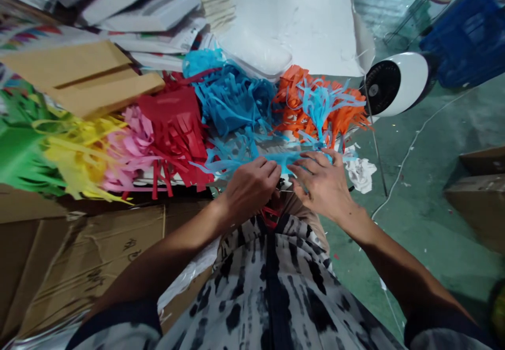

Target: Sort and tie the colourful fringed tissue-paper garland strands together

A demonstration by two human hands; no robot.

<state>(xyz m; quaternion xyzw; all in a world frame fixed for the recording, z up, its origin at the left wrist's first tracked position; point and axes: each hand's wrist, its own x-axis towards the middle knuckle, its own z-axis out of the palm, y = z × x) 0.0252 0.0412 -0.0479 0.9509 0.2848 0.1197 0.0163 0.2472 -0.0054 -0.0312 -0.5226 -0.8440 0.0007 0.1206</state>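
Note:
A light blue tissue-paper tassel [284, 160] lies stretched between my two hands at the table's near edge, its fringe spreading out to the left. My left hand [254, 183] is closed, with thumb and fingertips pinching the paper's middle. On the other side, my right hand [326, 184] has its fingers bent over the paper, index finger and thumb gripping the strip's edge. Just beyond that hand, another light blue tassel [319, 103] rests on a heap of orange fringed paper [294, 95]. The fingertips partly hide the gripped paper.
Along the table lie blue [232, 98], red [175, 124], pink [132, 140], yellow [79, 150] and green fringed papers [19, 140]. Behind are tan cardboard pieces [87, 76] and a white sheet [303, 19]. A white fan [406, 82], crumpled paper [361, 171] and cartons [481, 192] stand right.

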